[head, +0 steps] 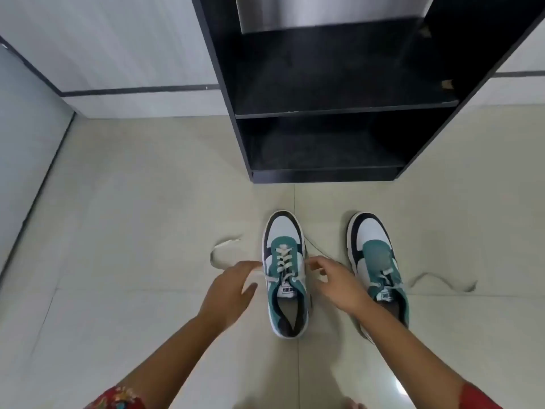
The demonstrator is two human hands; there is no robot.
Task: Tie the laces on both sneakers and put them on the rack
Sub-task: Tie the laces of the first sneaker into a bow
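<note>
Two sneakers on floor before rack [324, 113], both untied. My left hand [228, 290] pinches lace end of left sneaker [284, 273]; right hand [339, 283] closing on other end, grip unclear. Right sneaker [376, 261] untouched. Tying, racking remain.

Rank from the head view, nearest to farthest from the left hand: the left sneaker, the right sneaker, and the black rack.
From the left hand:
1. Left sneaker, right beside the fingers, which hold its lace.
2. Right sneaker, farther right on the floor, past the right hand.
3. Black rack, farthest, ahead of both sneakers' toes.
</note>
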